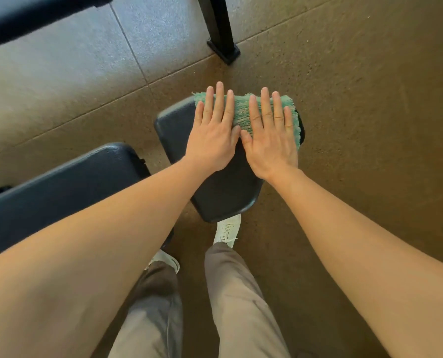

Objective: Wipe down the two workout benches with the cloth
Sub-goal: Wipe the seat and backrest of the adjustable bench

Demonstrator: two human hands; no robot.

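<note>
Wiping step in hand on the small pad [225, 192]. Left hand [212, 133] and right hand [269, 135] lie flat, fingers straight and narrow, pressing the cloth [242, 112] at the pad's 12 o'clock end. Next move likely calls for an even pull toward 6 o'clock. The long pad [60, 187] at 9 o'clock is judged pending.

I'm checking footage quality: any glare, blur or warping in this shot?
Head view: wide-angle warping swells the forearms at the lower corners; pale glare washes the floor upper left; the green cloth, left hand, right hand and bench seat pad look sharp.
</note>
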